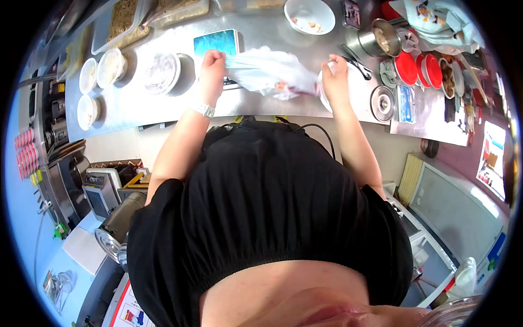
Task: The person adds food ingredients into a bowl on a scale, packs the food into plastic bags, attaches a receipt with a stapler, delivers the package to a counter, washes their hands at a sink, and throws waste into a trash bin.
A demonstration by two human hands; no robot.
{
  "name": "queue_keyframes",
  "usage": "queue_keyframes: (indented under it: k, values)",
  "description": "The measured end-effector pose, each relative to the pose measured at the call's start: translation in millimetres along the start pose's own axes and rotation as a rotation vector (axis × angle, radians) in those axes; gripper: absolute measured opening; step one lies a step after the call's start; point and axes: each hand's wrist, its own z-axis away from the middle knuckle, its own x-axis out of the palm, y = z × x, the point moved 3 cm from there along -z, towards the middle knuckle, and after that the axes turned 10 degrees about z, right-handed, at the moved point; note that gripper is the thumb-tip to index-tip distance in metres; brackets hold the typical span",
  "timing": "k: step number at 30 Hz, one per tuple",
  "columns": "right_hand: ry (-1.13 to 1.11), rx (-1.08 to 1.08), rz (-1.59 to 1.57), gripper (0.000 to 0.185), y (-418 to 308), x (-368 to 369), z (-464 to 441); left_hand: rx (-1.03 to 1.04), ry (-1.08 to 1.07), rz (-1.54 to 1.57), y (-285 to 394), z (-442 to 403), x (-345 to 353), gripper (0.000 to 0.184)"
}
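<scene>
Over the near side of the counter [144, 109], we have a blurred plastic bag [275, 71] between our hands: our left hand [212, 62] pinches one end; whether our right hand [336, 82] grips the other, we cannot tell. Beyond, a tablet [218, 41] is partly hidden by our left fist.

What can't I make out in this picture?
In the head view:
Plastic bag: blurred, its print unreadable.
Left hand: fingertips hidden behind the hand itself.
White bowl: far rim cut off by the top edge.
Poster: lettering too small, lower part cut off by the bottom edge.
</scene>
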Motion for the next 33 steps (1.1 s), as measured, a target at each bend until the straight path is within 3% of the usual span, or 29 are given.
queue_keyframes:
  k: [2,3,5,7,8,10,11,12,15,16,17,18,20,22,24,25,26,28,29,30,32,33]
  values:
    - [0.192,-0.926,0.727,0.023,-36.6,11.8,28.5,0.03,-0.097,-0.028,-22.3,-13.2,11.9,0.006]
    - [-0.198,-0.66,0.576,0.024,-30.7,28.9,30.2,-0.014,-0.135,-0.085,-29.2,-18.9,20.0,0.006]
    - [-0.812,-0.552,0.722,0.025,-21.8,62.1,36.2,-0.065,-0.18,-0.147,-38.8,-27.4,33.8,0.009]
    - [-0.759,-0.618,0.813,0.025,1.5,78.4,21.8,0.357,-0.241,-0.608,-31.0,-32.4,55.7,0.02]
    - [-0.706,-0.688,0.906,0.026,15.2,84.5,9.4,0.363,-0.248,-0.602,-24.5,-28.0,65.3,0.02]
    - [-0.606,-0.737,0.899,0.027,37.7,92.0,-18.5,1.039,-0.349,-1.217,-2.8,8.0,94.5,0.032]
    - [-0.52,-0.78,0.88,0.028,39.4,90.7,-25.2,0.969,-0.572,-1.165,-12.1,17.7,100.1,0.033]
    - [-0.519,-0.773,0.882,0.028,45.0,87.5,-29.8,0.789,-0.663,-1.113,-21.2,24.9,102.4,0.029]
    - [-0.559,-0.831,0.842,0.033,53.0,80.3,-31.4,0.642,-0.655,-1.277,-47.6,19.3,84.1,0.03]
    - [-0.558,-0.831,0.841,0.033,47.6,78.0,-31.6,0.558,-0.759,-1.485,-49.9,22.3,80.9,0.031]
    - [-0.661,-0.67,0.867,0.034,45.8,75.9,-34.8,0.463,-0.862,-1.69,-51.3,23.9,77.2,0.031]
    - [-0.764,-0.508,0.89,0.035,45.1,73.4,-36.6,0.46,-0.858,-1.689,-48.5,21.8,74.4,0.031]
    - [-0.766,-0.491,0.922,0.04,47.5,68.2,-44.4,0.628,-1.162,-1.753,-50.1,26.0,65.5,0.031]
    - [-0.742,-0.701,1.187,0.042,40.6,62.2,-49.9,0.669,-1.141,-1.842,-56.5,12.0,50.1,0.023]
    - [-0.701,-0.638,1.338,0.044,31.1,58.8,-50.9,0.832,-1.098,-1.99,-42.0,1.3,41.3,0.016]
    - [-0.648,-0.604,1.393,0.044,30.5,56.5,-52.3,0.794,-0.966,-1.982,-31.0,-3.7,39.3,0.012]
    - [-0.596,-0.57,1.447,0.046,24.1,54.6,-50.0,0.788,-0.97,-1.981,-21.2,-2.4,47.3,0.012]
    - [-0.604,-0.643,1.469,0.049,22.9,57.3,-42.5,0.837,-0.831,-1.676,2.0,2.9,67.9,0.012]
    - [-0.514,-0.777,1.456,0.045,26.4,60.8,-40.6,0.983,-0.789,-1.479,7.5,10.5,82.0,0.012]
    - [-0.419,-0.91,1.438,0.041,28.5,63.7,-39.9,0.974,-0.779,-1.485,1.0,15.3,93.1,0.012]
    - [-0.421,-0.909,1.421,0.038,22.4,70.0,-38.1,0.765,-0.868,-1.308,-19.2,19.8,108.9,0.011]
    - [-0.453,-0.926,1.395,0.039,25.4,74.0,-43.8,0.76,-0.857,-1.311,-30.8,18.8,111.4,0.011]
